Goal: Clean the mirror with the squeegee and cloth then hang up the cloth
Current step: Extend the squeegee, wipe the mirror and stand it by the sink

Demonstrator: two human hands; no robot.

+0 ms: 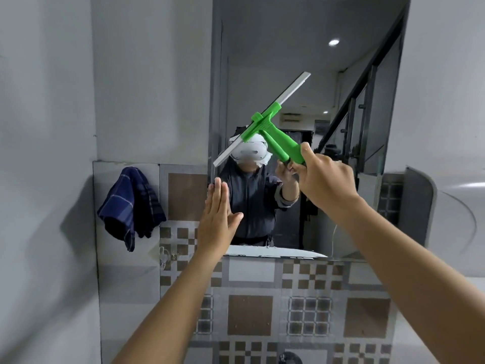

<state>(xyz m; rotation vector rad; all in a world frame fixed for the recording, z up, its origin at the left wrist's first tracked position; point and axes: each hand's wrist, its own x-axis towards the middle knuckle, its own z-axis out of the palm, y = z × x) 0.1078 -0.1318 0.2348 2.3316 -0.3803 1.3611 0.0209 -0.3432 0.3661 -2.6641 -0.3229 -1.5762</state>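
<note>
The right grip is closed round the green handle of the squeegee, fingers wrapped at the handle's lower end and the thumb lying up along it. The squeegee is raised in front of the mirror, roughly at mid-height and a little right of the mirror's centre line. Its pale blade runs on a slant, the low end toward the mirror's left edge and the high end up and to the right; whether the blade is touching the glass cannot be told from here.

The left grip holds nothing: the hand is flat, fingers straight and together, thumb spread to the right. It stands upright at the mirror's lower left edge, fingertips at the line where the glass meets the tiled wall; contact with the glass cannot be confirmed.

The cloth, dark blue with thin pale checks, hangs bunched on the wall left of the mirror, well apart from both hands, its lowest corner dangling near the level of the mirror's bottom edge.

In the glass the person's reflection shows a dark top and the mirrored hand on the squeegee handle. Brown and grey patterned tiles cover the wall beneath the mirror.
</note>
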